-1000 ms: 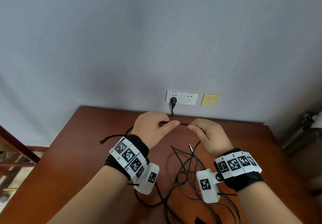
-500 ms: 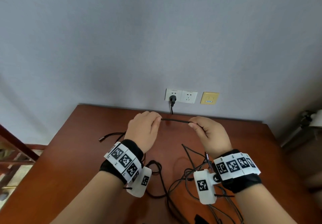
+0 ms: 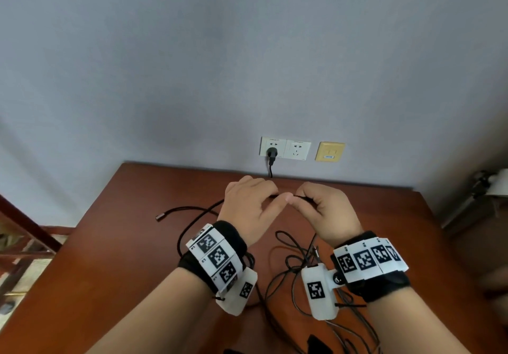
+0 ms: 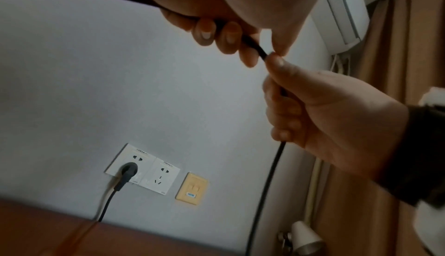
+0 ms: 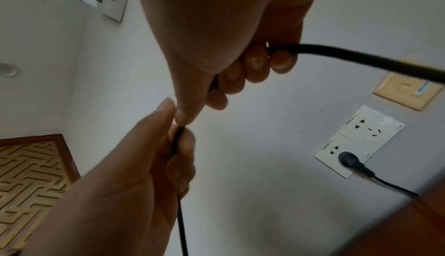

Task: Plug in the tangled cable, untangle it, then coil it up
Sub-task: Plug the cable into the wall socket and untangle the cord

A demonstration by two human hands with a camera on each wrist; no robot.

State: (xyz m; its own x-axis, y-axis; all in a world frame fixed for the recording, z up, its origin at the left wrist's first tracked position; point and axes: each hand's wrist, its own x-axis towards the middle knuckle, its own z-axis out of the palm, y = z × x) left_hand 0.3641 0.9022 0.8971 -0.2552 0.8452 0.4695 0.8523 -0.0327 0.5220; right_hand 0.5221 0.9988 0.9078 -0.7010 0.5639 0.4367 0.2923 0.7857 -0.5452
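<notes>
Brown table (image 3: 115, 243), both raised: left hand (image 3: 248, 205), right hand (image 3: 327, 210) thumbs touching, each clamped on cable (image 4: 266, 182).

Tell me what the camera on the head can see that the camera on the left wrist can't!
Only the head view shows the tangle of black cable lying on the brown table, and a loose cable end.

Only the left wrist view shows the air conditioner and the curtain.

Both show the plug in the white socket, the yellow plate, and the left hand and right hand holding the cable, thumbs nearly touching.
</notes>
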